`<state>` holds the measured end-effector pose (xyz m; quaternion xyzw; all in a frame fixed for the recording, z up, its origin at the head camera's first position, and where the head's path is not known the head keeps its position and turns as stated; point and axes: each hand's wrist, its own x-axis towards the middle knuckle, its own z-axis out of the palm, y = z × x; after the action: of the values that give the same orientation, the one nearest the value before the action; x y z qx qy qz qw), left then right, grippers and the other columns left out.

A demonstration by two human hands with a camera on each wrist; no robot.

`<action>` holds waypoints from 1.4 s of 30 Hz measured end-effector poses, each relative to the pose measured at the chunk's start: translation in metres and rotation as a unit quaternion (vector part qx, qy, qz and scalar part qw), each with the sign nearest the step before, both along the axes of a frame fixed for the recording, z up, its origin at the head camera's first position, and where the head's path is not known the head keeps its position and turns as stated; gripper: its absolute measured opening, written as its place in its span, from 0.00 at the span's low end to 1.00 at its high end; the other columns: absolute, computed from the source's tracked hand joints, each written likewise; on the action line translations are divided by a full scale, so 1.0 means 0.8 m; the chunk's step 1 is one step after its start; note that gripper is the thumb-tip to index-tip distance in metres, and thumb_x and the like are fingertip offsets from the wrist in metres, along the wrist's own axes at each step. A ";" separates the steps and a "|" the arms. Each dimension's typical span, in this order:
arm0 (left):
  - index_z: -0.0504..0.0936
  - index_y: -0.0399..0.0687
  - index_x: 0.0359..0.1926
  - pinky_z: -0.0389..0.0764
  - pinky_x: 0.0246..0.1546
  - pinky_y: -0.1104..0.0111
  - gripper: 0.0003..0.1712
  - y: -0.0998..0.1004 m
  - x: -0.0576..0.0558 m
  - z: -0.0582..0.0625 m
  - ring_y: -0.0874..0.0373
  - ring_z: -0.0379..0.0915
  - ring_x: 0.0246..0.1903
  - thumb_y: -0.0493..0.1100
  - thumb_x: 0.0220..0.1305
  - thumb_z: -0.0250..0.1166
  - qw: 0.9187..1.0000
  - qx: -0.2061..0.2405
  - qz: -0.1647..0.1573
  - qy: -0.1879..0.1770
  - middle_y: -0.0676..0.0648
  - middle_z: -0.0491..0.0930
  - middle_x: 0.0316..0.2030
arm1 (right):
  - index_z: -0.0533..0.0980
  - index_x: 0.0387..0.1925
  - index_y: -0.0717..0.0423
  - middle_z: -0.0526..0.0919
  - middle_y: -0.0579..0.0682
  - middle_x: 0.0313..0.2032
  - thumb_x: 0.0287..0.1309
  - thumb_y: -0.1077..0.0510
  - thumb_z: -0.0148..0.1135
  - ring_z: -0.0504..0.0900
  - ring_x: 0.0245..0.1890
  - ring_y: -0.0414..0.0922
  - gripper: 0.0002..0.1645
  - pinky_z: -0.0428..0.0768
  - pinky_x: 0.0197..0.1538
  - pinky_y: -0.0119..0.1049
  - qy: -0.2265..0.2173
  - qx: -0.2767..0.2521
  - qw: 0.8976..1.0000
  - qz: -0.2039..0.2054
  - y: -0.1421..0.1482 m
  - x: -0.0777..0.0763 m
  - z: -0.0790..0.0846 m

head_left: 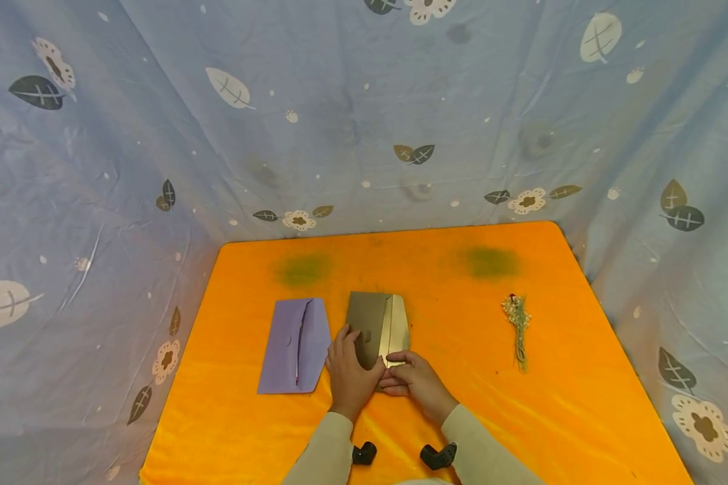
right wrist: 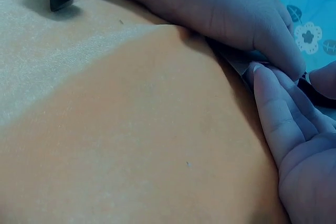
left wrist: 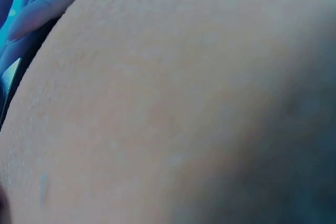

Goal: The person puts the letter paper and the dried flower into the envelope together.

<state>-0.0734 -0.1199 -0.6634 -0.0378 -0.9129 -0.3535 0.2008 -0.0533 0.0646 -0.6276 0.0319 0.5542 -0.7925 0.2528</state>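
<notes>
A brown-gold envelope (head_left: pixel 364 313) lies on the orange cloth in the head view, its shiny gold flap (head_left: pixel 400 323) folded out to the right. My left hand (head_left: pixel 350 377) holds its lower left part, fingers over the left side and thumb near the flap's lower end. At the lower right corner, my right hand (head_left: pixel 423 385) grips the envelope's edge, close to the left thumb. The right wrist view shows both hands meeting at a dark corner of the envelope (right wrist: pixel 239 61). Skin and cloth blur fills most of the left wrist view, with fingers (left wrist: pixel 47 6) at its upper left.
Left of the hands lies a purple envelope (head_left: pixel 279 347) with its flap out and a slit showing. A small bunch of dried flowers (head_left: pixel 520 330) is at the right. Patterned curtains (head_left: pixel 352 121) surround the orange-covered table (head_left: pixel 558 417). Black wrist devices (head_left: pixel 439 457) sit by the sleeves.
</notes>
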 end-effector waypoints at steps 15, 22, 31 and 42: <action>0.78 0.43 0.66 0.64 0.66 0.38 0.40 0.001 0.002 0.005 0.37 0.65 0.68 0.50 0.54 0.81 1.000 0.006 -0.004 -0.013 0.39 0.69 0.75 | 0.66 0.66 0.76 0.88 0.64 0.45 0.80 0.64 0.55 0.91 0.45 0.55 0.23 0.88 0.50 0.44 0.001 -0.009 1.000 -0.027 -0.002 0.002 -0.006; 0.77 0.43 0.67 0.64 0.66 0.41 0.40 0.002 0.002 0.005 0.38 0.65 0.68 0.49 0.55 0.81 1.000 0.003 -0.002 -0.023 0.40 0.69 0.75 | 0.66 0.65 0.76 0.87 0.64 0.43 0.80 0.64 0.53 0.91 0.43 0.54 0.21 0.89 0.49 0.46 0.001 -0.009 0.999 -0.042 -0.002 0.002 -0.008; 0.77 0.44 0.67 0.64 0.66 0.41 0.41 0.001 0.001 0.002 0.38 0.65 0.68 0.51 0.55 0.80 1.000 0.001 -0.002 -0.016 0.41 0.70 0.74 | 0.66 0.64 0.76 0.86 0.66 0.45 0.83 0.63 0.52 0.91 0.44 0.55 0.20 0.89 0.49 0.46 -0.008 -0.007 0.999 -0.047 -0.002 0.006 0.001; 0.78 0.43 0.66 0.65 0.64 0.38 0.40 0.001 0.001 0.000 0.37 0.66 0.67 0.51 0.54 0.80 1.000 -0.001 -0.004 0.007 0.40 0.71 0.73 | 0.66 0.69 0.76 0.86 0.66 0.52 0.83 0.59 0.55 0.91 0.47 0.56 0.26 0.89 0.49 0.46 -0.026 0.020 0.999 -0.036 0.016 0.008 0.008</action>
<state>-0.0725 -0.1194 -0.6633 -0.0437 -0.9115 -0.3534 0.2059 -0.0466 0.0776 -0.6212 0.0771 0.5615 -0.7889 0.2375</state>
